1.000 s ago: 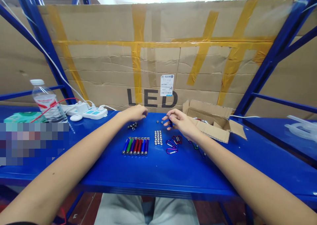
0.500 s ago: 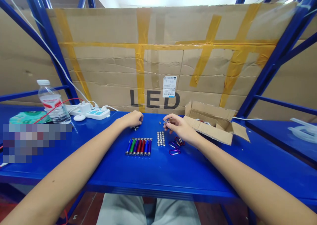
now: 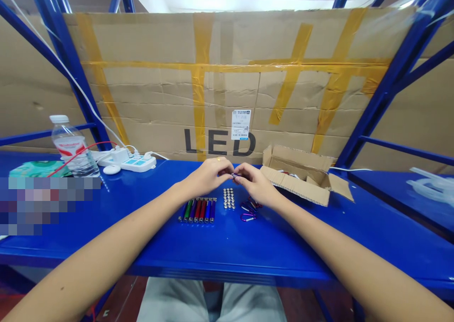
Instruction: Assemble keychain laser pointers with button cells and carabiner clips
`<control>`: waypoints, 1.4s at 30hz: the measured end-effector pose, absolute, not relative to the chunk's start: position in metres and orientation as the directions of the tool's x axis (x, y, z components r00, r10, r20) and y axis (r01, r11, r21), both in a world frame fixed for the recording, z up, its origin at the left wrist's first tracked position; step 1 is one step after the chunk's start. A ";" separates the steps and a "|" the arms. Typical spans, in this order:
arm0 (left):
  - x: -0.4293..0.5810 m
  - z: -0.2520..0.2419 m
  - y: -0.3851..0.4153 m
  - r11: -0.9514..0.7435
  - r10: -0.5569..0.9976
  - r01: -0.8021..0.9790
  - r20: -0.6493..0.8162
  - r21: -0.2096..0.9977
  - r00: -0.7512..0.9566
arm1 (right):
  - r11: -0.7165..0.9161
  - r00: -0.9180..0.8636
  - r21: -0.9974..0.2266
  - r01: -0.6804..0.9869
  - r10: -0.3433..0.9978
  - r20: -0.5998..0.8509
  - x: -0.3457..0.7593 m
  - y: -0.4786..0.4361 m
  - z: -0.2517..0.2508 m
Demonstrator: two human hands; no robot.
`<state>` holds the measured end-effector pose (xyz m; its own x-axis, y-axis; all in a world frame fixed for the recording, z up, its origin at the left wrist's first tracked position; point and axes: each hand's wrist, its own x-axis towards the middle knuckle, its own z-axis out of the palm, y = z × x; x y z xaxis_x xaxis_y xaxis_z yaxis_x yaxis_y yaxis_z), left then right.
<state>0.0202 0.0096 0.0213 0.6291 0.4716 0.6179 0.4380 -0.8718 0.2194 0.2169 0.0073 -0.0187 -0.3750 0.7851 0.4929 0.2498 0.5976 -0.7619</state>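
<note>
My left hand (image 3: pixel 214 173) and my right hand (image 3: pixel 252 180) meet above the middle of the blue table. Both have their fingertips pinched around one small, shiny metallic piece (image 3: pixel 234 175), too small to name. Just below the hands stand rows of round silver button cells (image 3: pixel 229 199). To their left lies a row of slim metal penlights (image 3: pixel 197 210) in green, red, blue and purple. Several coloured carabiners (image 3: pixel 248 211) lie to the right, under my right wrist.
An open cardboard box (image 3: pixel 301 175) with small parts inside stands at the back right. At the left are a water bottle (image 3: pixel 73 147), a white power strip (image 3: pixel 136 162) with cables, and a green packet (image 3: pixel 39 169). A large cardboard panel (image 3: pixel 159 100) closes off the back.
My left hand has moved right from the small metal parts behind the penlights to meet my right hand. Its fingers now pinch at the small piece that the right hand was holding.
</note>
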 end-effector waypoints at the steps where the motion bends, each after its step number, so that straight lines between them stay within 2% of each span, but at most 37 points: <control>1: 0.020 0.020 0.011 -0.875 0.465 0.429 0.628 0.223 0.624 | 0.607 -0.375 -0.752 0.257 0.780 0.501 0.217 0.007 -0.019; 5: 0.021 0.014 0.017 -0.882 0.458 0.386 0.676 0.268 0.578 | 0.642 -0.356 -0.718 0.269 0.759 0.545 0.217 0.006 -0.019; 8: 0.024 0.009 0.017 -0.854 0.519 0.330 0.686 0.402 0.509 | 0.670 -0.337 -0.666 0.327 0.742 0.580 0.217 0.005 -0.019; 14: 0.029 0.008 0.012 -0.773 0.629 0.287 0.628 0.565 0.459 | 0.751 -0.311 -0.461 0.473 0.631 0.711 0.220 0.002 -0.016; 19: 0.031 0.009 0.012 -0.651 0.730 0.167 0.550 0.741 0.407 | 0.809 -0.385 -0.338 0.482 0.542 0.747 0.223 -0.003 -0.012; 23: 0.030 0.009 0.012 -0.666 0.719 0.169 0.565 0.727 0.405 | 0.864 -0.475 -0.273 0.423 0.469 0.745 0.226 -0.002 -0.012; 26: 0.030 0.008 0.010 -0.701 0.696 0.218 0.583 0.679 0.420 | 0.861 -0.503 -0.264 0.435 0.476 0.722 0.227 -0.001 -0.013; 34: 0.029 0.006 0.011 -0.739 0.661 0.253 0.603 0.624 0.446 | 0.790 -0.443 -0.387 0.476 0.596 0.670 0.224 -0.005 -0.008; 38: 0.029 0.007 0.010 -0.749 0.651 0.245 0.616 0.615 0.443 | 0.805 -0.431 -0.379 0.457 0.573 0.697 0.225 -0.006 -0.004; 42: 0.028 0.009 0.007 -0.786 0.615 0.286 0.647 0.548 0.451 | 0.810 -0.429 -0.404 0.425 0.574 0.698 0.226 -0.006 -0.002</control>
<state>0.0282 0.0073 0.0089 0.4507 0.6146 0.6474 0.2856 -0.7864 0.5478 0.2261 -0.0059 -0.0019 -0.4292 0.5737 0.6976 0.4252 0.8098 -0.4043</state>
